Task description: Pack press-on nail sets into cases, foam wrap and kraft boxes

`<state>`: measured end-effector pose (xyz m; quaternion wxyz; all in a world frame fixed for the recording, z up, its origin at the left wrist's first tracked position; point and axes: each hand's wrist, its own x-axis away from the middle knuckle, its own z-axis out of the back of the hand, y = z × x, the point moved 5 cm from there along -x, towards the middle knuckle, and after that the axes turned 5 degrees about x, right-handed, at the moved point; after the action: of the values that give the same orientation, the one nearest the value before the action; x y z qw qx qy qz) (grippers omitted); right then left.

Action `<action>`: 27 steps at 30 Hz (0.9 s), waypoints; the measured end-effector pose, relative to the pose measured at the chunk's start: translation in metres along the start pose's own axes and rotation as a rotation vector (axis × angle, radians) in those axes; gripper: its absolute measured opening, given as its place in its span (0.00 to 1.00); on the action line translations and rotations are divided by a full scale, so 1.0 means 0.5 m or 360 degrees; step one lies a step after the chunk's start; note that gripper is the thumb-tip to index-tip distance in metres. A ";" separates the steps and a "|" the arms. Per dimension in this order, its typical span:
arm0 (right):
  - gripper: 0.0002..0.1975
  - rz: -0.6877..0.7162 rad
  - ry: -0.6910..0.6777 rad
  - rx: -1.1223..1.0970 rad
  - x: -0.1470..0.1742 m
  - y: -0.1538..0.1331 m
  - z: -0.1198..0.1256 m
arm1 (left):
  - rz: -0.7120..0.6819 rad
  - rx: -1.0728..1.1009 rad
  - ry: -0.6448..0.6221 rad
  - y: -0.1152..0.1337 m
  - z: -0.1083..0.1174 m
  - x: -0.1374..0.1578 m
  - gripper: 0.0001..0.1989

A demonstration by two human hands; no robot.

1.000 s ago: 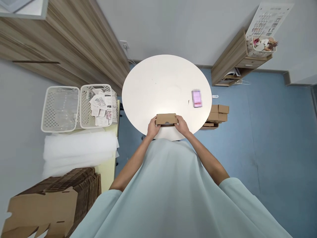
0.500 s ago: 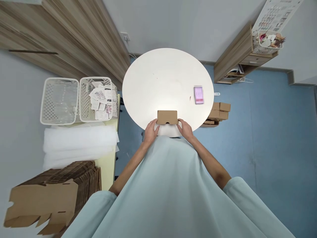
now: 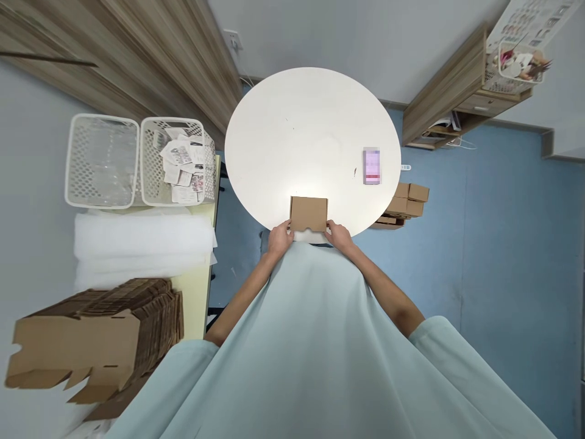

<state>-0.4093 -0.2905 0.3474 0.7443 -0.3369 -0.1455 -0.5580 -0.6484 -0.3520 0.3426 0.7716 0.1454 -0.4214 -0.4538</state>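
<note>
A small brown cardboard box is at the near edge of the round white table. Its broad face, with a small notch in the near edge, shows towards me. My left hand grips the near left corner, fingers and thumb closed on it. At the opposite corner, my right hand pinches the box in the same way. What lies inside the box is hidden.
A phone-like item with a pixelated screen lies on the table's right side. Brown boxes are stacked beyond it. To the left are a basket of cards, a basket of clear plastic, white foam sheets and flattened cartons.
More of the box's broad face shows now, reaching farther down between my hands. Both hands keep their places at its corners. The whole view has shifted a little.
</note>
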 end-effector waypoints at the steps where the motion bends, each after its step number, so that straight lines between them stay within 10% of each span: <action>1: 0.19 0.0001 -0.0004 -0.0015 -0.002 0.002 -0.004 | 0.0019 0.0019 0.0014 0.000 -0.002 -0.001 0.27; 17: 0.17 -0.0191 0.0085 -0.0336 -0.048 0.034 -0.013 | 0.0170 0.0273 0.0122 -0.020 -0.031 -0.052 0.26; 27: 0.14 -0.0064 0.0317 -0.1054 -0.034 0.035 0.027 | 0.0102 0.0531 0.0211 0.039 0.027 -0.010 0.26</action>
<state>-0.3965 -0.2665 0.3413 0.5939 -0.5013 0.1102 -0.6196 -0.6491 -0.3351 0.3599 0.7769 0.2875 -0.4436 -0.3421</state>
